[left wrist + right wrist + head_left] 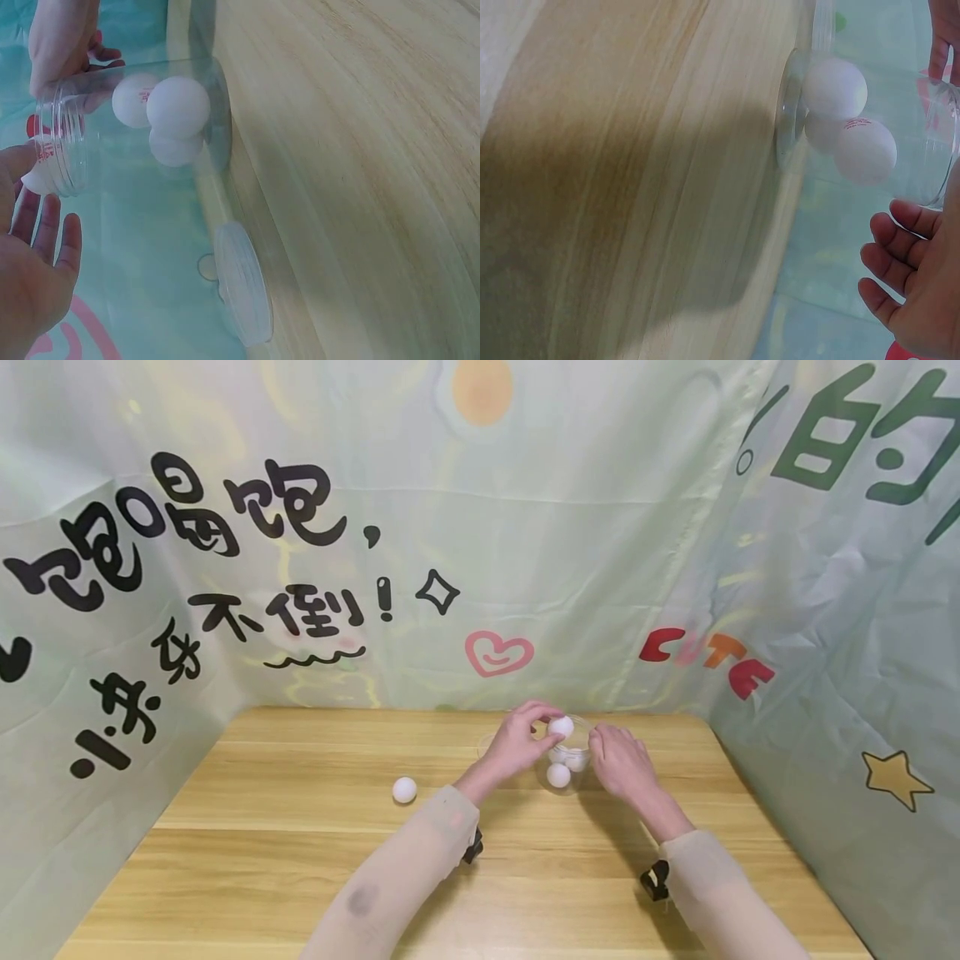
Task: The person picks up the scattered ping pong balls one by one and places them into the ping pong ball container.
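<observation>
My left hand (521, 739) pinches a white ping-pong ball (561, 727) at the mouth of a clear plastic jar (564, 785). In the left wrist view this ball (46, 169) has red print and overlaps the threaded rim. The jar stands upright on the table, and three white balls (865, 151) show through its wall near the bottom. My right hand (624, 763) holds the jar at the right of its rim; its thumb is out of sight in the right wrist view, where the other fingers (891, 251) are bent beside the wall.
Another white ball (404, 790) lies on the wooden table (300, 860), left of my left forearm. A translucent round lid (244, 289) lies near the jar, partly hidden behind my left hand in the head view. Printed cloth (585, 568) walls the back and sides.
</observation>
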Demonstrator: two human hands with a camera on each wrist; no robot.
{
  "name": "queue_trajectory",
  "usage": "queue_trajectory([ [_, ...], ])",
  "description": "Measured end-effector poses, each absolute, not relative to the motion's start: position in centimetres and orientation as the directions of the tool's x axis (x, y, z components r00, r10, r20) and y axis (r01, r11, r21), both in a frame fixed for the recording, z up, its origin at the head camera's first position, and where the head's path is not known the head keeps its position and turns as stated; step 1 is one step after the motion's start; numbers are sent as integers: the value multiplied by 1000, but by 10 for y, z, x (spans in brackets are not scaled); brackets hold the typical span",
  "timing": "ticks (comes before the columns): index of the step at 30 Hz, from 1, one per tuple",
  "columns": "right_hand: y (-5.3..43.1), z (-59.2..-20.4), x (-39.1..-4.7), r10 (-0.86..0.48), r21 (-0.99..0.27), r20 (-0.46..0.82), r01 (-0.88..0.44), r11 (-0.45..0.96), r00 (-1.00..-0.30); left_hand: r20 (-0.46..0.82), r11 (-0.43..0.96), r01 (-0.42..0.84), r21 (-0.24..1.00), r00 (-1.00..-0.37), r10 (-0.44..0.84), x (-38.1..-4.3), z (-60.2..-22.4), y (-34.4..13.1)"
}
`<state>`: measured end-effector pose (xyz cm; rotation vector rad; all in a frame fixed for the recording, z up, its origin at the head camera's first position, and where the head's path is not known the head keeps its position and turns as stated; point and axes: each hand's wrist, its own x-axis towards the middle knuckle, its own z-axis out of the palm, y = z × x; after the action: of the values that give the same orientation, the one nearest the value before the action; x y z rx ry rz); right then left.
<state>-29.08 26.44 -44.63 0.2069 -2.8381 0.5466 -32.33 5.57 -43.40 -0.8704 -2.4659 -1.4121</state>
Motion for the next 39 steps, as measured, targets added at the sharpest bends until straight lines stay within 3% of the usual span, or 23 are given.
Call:
queue_trajectory([
  [21, 263, -446, -292, -92, -329, 269, -182, 927, -959, 404, 369, 557, 744, -815, 416, -325, -438, 52],
  [29, 262, -445, -292, -89, -333, 259, -176, 926, -962, 457, 359, 592, 722, -797, 395, -321, -437, 52],
  [39, 264, -445, -290, -90, -334, 261, -178, 926, -961, 496, 268, 586, 764, -801, 336, -310, -434, 46],
])
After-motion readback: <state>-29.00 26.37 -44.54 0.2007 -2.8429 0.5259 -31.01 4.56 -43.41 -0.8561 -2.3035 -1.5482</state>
